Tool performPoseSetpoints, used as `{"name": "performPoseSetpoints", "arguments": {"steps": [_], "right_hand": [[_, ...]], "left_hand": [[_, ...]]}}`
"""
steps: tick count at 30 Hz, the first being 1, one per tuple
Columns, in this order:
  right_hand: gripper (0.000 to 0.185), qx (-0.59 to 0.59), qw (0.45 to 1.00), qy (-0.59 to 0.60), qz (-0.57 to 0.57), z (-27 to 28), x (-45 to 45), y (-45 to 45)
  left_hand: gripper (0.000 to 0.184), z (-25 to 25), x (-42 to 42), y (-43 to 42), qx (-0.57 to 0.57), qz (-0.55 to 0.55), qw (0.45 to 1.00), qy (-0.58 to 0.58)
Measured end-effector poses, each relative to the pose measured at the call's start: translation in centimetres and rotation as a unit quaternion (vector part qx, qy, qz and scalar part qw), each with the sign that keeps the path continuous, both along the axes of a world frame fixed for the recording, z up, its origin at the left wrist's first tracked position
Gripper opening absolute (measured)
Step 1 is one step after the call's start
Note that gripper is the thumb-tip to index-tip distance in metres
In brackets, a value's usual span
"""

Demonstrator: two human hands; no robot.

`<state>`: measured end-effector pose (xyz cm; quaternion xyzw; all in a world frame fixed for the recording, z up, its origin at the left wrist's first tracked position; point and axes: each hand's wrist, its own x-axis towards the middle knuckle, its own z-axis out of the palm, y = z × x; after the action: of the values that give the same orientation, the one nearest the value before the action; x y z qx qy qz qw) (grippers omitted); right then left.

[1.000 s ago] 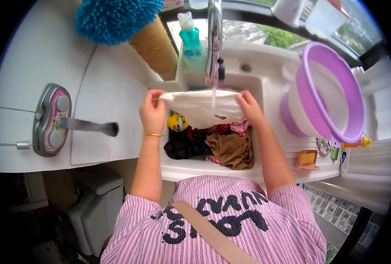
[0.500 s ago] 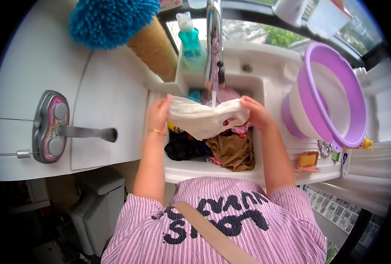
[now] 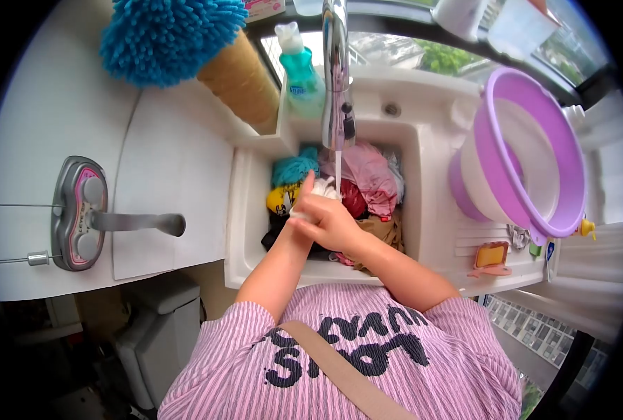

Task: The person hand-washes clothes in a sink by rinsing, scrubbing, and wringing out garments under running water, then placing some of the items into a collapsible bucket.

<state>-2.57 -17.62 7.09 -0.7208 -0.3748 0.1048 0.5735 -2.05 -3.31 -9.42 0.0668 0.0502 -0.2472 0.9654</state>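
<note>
A white garment is bunched up between my hands under the faucet, from which a thin stream of water runs. My right hand is closed over it from the right and overlaps my left hand. Much of the left hand is covered, though one finger points up beside the cloth. Below lies a heap of clothes in the sink: a pink piece, a teal piece, a yellow piece, a dark red piece and a brown piece.
Behind the sink stands a green soap bottle. On the right, a purple-rimmed basin leans by a soap dish. At left are a blue fuzzy ball on a scratching post and a grey device on the white board.
The white garment was stretched wide between both hands; now it is gathered into a bunch. My hands have come together over the sink's middle, uncovering more of the clothes behind.
</note>
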Motion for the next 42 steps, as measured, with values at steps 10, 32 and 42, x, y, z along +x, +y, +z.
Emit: {"name": "performPoseSetpoints", "arguments": {"steps": [10, 32, 42], "right_hand": [[0.043, -0.261, 0.934, 0.047, -0.238, -11.7, 7.6, -5.2], [0.035, -0.542, 0.835, -0.023, 0.092, -10.2, 10.1, -10.2], [0.060, -0.006, 0.944, 0.319, 0.081, -11.4, 5.1, -2.8]], "left_hand": [[0.029, 4.2, 1.6, -6.1, 0.305, 0.028, 0.931, 0.198], [0.010, 12.4, 0.8, 5.7, 0.611, 0.298, 0.732, 0.050], [0.010, 14.0, -0.5, 0.1, 0.642, 0.066, 0.764, -0.028]]}}
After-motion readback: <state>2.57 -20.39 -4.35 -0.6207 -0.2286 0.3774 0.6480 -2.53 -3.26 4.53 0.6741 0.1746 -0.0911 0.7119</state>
